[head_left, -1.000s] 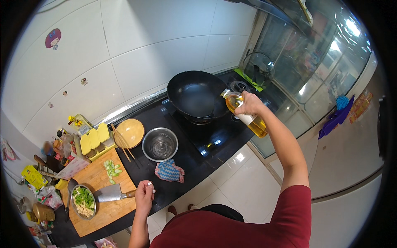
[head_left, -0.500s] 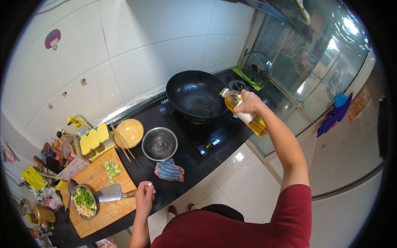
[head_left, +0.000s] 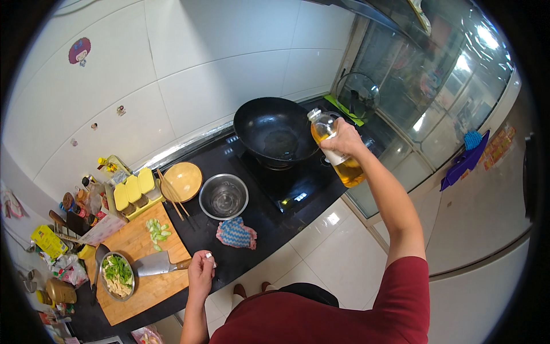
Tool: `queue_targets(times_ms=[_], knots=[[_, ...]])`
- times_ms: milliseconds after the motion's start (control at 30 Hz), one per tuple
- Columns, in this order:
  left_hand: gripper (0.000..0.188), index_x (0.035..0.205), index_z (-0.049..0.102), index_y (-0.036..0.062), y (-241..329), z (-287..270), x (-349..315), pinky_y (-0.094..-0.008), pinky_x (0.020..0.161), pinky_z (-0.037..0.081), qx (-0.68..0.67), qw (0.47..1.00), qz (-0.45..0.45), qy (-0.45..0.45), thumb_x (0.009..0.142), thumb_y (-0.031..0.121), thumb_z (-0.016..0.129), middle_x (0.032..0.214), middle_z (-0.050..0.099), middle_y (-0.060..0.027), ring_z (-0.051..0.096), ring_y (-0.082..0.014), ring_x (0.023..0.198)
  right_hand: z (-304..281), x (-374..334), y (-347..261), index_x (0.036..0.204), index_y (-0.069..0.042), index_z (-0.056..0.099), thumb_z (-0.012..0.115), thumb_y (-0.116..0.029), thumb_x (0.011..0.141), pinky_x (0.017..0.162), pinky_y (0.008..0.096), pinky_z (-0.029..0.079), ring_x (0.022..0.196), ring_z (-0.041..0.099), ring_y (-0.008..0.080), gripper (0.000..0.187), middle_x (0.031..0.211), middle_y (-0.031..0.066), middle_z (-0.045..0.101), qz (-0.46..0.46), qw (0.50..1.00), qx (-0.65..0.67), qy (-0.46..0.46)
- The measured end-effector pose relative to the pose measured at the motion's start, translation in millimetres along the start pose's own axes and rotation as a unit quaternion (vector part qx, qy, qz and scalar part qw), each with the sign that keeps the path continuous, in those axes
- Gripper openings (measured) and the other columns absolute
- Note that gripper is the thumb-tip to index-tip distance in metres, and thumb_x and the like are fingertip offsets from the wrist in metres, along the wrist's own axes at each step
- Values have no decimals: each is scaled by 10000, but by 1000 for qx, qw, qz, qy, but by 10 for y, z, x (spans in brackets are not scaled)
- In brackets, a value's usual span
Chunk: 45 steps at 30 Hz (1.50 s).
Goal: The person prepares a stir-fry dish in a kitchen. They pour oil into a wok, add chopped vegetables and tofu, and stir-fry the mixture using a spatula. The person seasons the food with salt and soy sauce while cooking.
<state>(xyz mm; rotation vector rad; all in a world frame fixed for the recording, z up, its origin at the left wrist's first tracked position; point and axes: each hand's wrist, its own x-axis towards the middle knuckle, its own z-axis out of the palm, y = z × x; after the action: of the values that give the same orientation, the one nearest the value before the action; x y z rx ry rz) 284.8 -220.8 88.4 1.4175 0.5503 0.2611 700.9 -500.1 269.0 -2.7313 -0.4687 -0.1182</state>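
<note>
My right hand (head_left: pixel 345 140) is wrapped round a clear bottle of golden oil (head_left: pixel 349 169) beside the right rim of a black wok (head_left: pixel 258 123). The bottle leans with its neck up and toward the wok; no stream shows at its mouth. A small shiny pool of oil (head_left: pixel 281 143) lies in the wok's bottom. Near the counter's front edge, my left hand (head_left: pixel 200 275) is closed on a small white cap (head_left: pixel 209 258), mostly hidden by the fingers. Just left of that hand, a cleaver (head_left: pixel 153 264) rests on the wooden cutting board (head_left: pixel 154 295).
Chopped scallion (head_left: pixel 157 231) and a bowl of green and pale pieces (head_left: pixel 117 277) are on the board. Chopsticks (head_left: pixel 171 195), a yellow bowl (head_left: pixel 186 180), a metal bowl (head_left: pixel 224 200) and a blue-pink cloth (head_left: pixel 236 234) stand between board and wok. A glass lid (head_left: pixel 358 100) leans behind.
The bottle has tipped back more upright beside the wok, its oil now lower from the neck. My left hand stays closed in the same place. The view has shifted slightly.
</note>
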Motion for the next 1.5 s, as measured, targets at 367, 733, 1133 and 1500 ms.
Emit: queue_targets(times_ms=[367,733,1133,1500], knots=[[267,1194,501,26,499,210,114,-204,618,424,100,981,165,8,954,96,592,875,542,6,514,-65,729,369,-647,-362,1268,32,458,881,-309,578,935,403,498,1052,639,363,878,1132,245,619,-162,930,243,223],[324,1173,588,-23,1702,836,347,-332,692,496,335,880,336,-1,879,81,676,912,599,-135,585,-225,744,1326,-1795,-1080,1325,27,400,861,-261,591,949,446,461,1080,572,398,913,1152,236,564,-288,879,379,7],[330,1151,616,-15,1700,501,126,-376,739,506,441,849,290,-7,847,85,697,945,639,-179,624,-294,811,1508,-1960,-1403,1326,10,416,874,-257,578,975,451,453,1119,565,389,917,1188,225,562,-360,862,357,-15],[619,1377,491,7,1411,-408,-332,-401,1105,361,321,883,331,88,769,-19,600,1450,457,-232,457,-367,1343,1838,-1838,-2332,1322,-9,420,874,-251,587,936,416,481,1089,609,363,898,1168,198,602,-411,792,427,-146]])
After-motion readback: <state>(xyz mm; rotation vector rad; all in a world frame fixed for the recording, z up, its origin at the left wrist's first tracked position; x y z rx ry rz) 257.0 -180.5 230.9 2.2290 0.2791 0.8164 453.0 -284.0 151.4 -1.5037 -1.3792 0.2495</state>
